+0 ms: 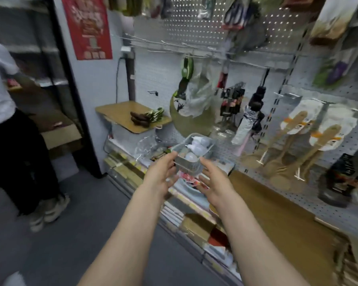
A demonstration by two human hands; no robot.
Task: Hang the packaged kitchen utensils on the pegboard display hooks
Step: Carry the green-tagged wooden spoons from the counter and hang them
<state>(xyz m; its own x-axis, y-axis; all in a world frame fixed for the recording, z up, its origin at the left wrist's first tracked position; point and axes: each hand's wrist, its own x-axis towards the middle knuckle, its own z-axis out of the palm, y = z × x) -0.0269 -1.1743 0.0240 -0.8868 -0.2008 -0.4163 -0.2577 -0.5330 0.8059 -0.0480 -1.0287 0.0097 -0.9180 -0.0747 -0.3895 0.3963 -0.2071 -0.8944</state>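
Note:
Both my hands reach forward to a small clear plastic basket [191,159] filled with white bulb-like items. My left hand [160,176] holds its left side, fingers curled round the near corner. My right hand [215,180] is at its right side with fingers spread along the wall; the grip is blurred. The white pegboard [322,153] rises on the right, and packaged wooden spatulas [298,141] hang on its hooks. Bare hooks [163,45] stick out higher up at the centre.
A folded umbrella [248,124] and bagged goods [196,104] hang on the board. A wooden shelf [120,114] with dark packs is at the left. Stacked goods [194,219] fill the low shelf. A person [6,120] stands at the far left.

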